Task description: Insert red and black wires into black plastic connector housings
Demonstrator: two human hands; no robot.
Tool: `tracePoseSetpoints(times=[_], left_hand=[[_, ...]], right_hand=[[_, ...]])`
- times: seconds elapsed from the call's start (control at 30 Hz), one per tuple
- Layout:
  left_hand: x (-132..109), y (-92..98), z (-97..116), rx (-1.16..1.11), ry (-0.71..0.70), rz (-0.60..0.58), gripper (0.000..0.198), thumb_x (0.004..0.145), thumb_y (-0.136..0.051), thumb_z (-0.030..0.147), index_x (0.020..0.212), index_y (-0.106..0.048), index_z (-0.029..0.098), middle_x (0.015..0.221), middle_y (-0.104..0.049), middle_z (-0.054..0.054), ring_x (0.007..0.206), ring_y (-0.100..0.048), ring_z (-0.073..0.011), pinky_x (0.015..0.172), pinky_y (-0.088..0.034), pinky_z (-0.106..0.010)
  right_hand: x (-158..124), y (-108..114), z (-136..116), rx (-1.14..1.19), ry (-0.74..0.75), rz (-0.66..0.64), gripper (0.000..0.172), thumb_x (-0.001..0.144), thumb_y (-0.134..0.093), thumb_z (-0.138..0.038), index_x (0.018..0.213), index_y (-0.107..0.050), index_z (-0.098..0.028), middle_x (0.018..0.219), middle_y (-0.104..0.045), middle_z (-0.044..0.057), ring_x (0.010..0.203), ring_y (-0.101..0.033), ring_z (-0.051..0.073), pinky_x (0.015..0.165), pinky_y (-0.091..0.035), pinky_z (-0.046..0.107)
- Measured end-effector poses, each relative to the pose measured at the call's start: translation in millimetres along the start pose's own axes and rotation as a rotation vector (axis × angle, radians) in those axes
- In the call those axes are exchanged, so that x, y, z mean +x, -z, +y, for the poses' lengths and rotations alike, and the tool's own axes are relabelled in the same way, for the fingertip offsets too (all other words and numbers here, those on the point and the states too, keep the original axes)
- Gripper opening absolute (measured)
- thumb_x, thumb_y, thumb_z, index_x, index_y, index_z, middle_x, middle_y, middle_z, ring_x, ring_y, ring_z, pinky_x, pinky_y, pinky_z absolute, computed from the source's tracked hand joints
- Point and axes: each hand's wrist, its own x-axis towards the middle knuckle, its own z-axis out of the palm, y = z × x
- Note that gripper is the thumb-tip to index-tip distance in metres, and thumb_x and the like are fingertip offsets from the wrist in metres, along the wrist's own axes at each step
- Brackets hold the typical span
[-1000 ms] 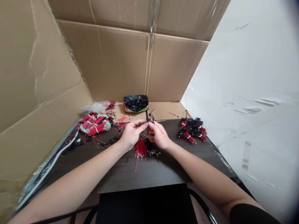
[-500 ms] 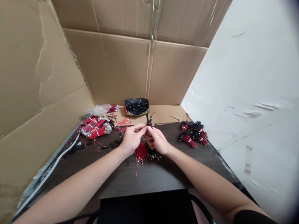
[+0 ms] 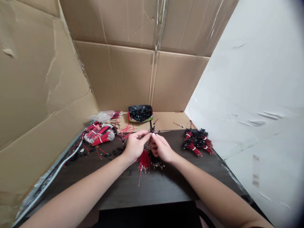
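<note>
My left hand [image 3: 136, 146] and my right hand [image 3: 163, 148] meet over the middle of the dark table, both closed in a pinch with fingertips touching. A small black connector [image 3: 152, 129] shows just beyond the fingertips. What each pinch holds is mostly covered by the fingers; a thin red wire seems to run down between them. Below the hands lies a loose bunch of red wires [image 3: 144, 162]. Beside it, under my right hand, is a spread of wire ends with pale metal tips [image 3: 158, 164].
An open box [image 3: 140, 114] of small black connectors stands at the back. Tied bundles of red and black wires [image 3: 99, 134] lie to the left, by a clear plastic bag [image 3: 102, 116]. Finished-looking bundles with black connectors [image 3: 198, 141] sit right. Cardboard walls [image 3: 123, 76] enclose the back and left.
The whole scene sits slightly lower in the picture as the camera tilts. Both hands stay together in a pinch, with only slight finger movement.
</note>
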Motion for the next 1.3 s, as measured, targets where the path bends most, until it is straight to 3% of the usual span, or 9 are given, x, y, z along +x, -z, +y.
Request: tracePoseSetpoints(times=[0.2, 0.57, 0.8, 1.03, 1.3], left_hand=[[-3, -2.4, -1, 0.039, -0.079, -0.011, 0.025, 0.084, -0.089, 0.043, 0.088, -0.086, 0.018, 0.099, -0.081, -0.01, 0.096, -0.074, -0.0241, 0.09, -0.058, -0.036], [-7, -4.3, 7, 0.121, -0.101, -0.011, 0.03, 0.084, -0.088, 0.047, 0.084, -0.082, 0.017, 0.098, -0.076, -0.011, 0.092, -0.07, -0.023, 0.083, -0.058, -0.033], [-4, 2.3, -5, 0.23, -0.146, -0.039, 0.016, 0.093, -0.073, 0.03, 0.09, -0.08, 0.016, 0.1, -0.074, -0.011, 0.094, -0.069, -0.023, 0.085, -0.055, -0.033], [-4, 2.2, -7, 0.247, -0.175, -0.056, 0.014, 0.094, -0.069, 0.027, 0.094, -0.078, 0.016, 0.102, -0.074, -0.011, 0.097, -0.069, -0.0237, 0.086, -0.055, -0.034], [-2, 3.4, -9, 0.131, -0.071, -0.039, 0.026, 0.096, -0.074, 0.039, 0.102, -0.076, 0.015, 0.103, -0.077, -0.011, 0.097, -0.071, -0.0241, 0.09, -0.057, -0.035]], right_hand=[[-2, -3, -2, 0.01, -0.028, 0.009, 0.066, 0.09, -0.068, -0.082, 0.085, -0.033, -0.026, 0.064, -0.03, -0.011, 0.045, -0.022, 0.005, 0.041, -0.013, 0.017], [-1, -2, 4, -0.042, -0.083, 0.005, 0.065, 0.093, -0.059, -0.087, 0.09, -0.036, -0.026, 0.062, -0.031, -0.012, 0.044, -0.021, 0.006, 0.04, -0.014, 0.017], [0, 1, 5, -0.141, -0.053, 0.004, 0.07, 0.09, -0.057, -0.093, 0.092, -0.037, -0.026, 0.062, -0.03, -0.012, 0.045, -0.023, 0.006, 0.039, -0.017, 0.017], [0, 1, 5, -0.123, -0.037, -0.014, 0.068, 0.089, -0.063, -0.09, 0.091, -0.038, -0.026, 0.066, -0.03, -0.011, 0.047, -0.024, 0.006, 0.04, -0.018, 0.018], [3, 2, 12, -0.042, 0.033, -0.011, 0.059, 0.098, -0.061, -0.08, 0.092, -0.045, -0.024, 0.068, -0.039, -0.009, 0.047, -0.028, 0.006, 0.04, -0.022, 0.019]])
